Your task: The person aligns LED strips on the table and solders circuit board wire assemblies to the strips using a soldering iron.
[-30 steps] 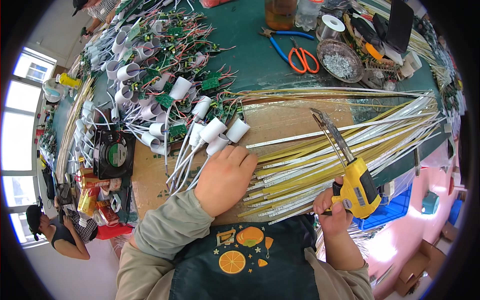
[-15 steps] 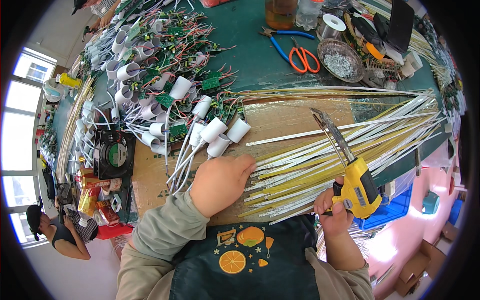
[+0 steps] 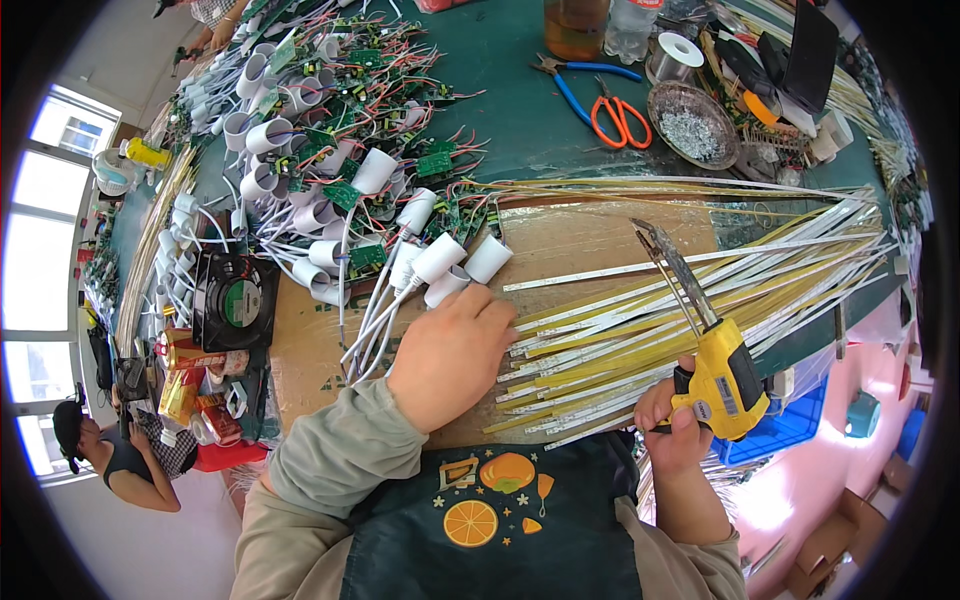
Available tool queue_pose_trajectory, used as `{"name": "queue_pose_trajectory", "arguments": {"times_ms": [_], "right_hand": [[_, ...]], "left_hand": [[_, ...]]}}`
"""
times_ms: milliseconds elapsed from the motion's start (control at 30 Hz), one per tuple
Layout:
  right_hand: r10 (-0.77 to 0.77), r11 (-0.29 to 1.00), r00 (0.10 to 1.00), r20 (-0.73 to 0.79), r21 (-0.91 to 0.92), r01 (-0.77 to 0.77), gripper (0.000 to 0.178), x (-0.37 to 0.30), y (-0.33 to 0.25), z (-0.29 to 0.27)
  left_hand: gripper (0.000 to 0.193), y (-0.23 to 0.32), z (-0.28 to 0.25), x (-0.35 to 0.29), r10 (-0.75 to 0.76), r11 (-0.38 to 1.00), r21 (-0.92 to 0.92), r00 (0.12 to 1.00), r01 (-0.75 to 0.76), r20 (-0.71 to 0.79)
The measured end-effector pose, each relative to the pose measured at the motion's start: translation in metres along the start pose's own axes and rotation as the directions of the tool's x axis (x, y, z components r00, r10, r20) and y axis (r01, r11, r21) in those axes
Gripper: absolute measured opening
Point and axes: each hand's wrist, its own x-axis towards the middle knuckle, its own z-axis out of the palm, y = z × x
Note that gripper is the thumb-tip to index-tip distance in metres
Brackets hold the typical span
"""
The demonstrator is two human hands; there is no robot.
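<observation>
My right hand (image 3: pixel 680 420) is wrapped round the handle of a yellow-and-black soldering gun (image 3: pixel 728 385), its long metal tip pointing away over a fan of thin white and yellow LED strips (image 3: pixel 620 330). My left hand (image 3: pixel 452 350) is closed, knuckles up, at the left ends of the strips. Its fingertips are bent down out of sight, so what they hold, if anything, is hidden. Just beyond it lie white plastic sleeves (image 3: pixel 438 257) with white cables (image 3: pixel 372 335), next to a large pile of green circuit boards (image 3: pixel 436 165) with red wires.
Blue-handled pliers (image 3: pixel 590 90), orange-handled scissors (image 3: pixel 622 122), a solder spool (image 3: pixel 677 55) and a dish of small clear pieces (image 3: pixel 695 130) lie at the back. A black fan (image 3: pixel 232 300) stands left. Another person (image 3: pixel 130 455) is at the far left.
My left hand has moved slightly away from me, with its fingers nearer the white sleeves. The soldering gun stays in my right hand, nearly still. The whole view has shifted a little.
</observation>
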Motion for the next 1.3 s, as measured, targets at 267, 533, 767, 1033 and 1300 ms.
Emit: {"name": "queue_pose_trajectory", "arguments": {"times_ms": [267, 533, 767, 1033, 1300], "right_hand": [[0.04, 0.998, 0.998, -0.043, 0.058, -0.037, 0.066, -0.001, -0.001, 0.002], [0.04, 0.998, 0.998, -0.042, 0.059, -0.038, 0.066, -0.001, -0.001, 0.002], [0.034, 0.998, 0.999, -0.035, 0.05, -0.032, 0.067, -0.001, 0.0, 0.0], [-0.006, 1.0, 1.0, -0.007, 0.005, 0.006, 0.064, 0.0, 0.0, 0.0], [0.024, 1.0, 1.0, -0.001, 0.02, -0.024, 0.065, 0.0, -0.002, 0.0]], "left_hand": [[0.017, -0.012, -0.006, -0.01, -0.008, 1.0, -0.004, 0.999, 0.008, 0.049], [0.017, -0.01, -0.003, -0.004, 0.04, 0.998, 0.054, 0.998, -0.042, 0.043], [0.018, -0.014, -0.001, -0.003, 0.015, 1.0, 0.011, 0.999, -0.015, 0.052], [0.017, -0.009, -0.002, -0.003, 0.02, 1.0, 0.013, 0.999, -0.021, 0.043], [0.012, -0.011, 0.006, -0.002, 0.061, 0.995, 0.078, 0.998, -0.061, -0.006]]}}
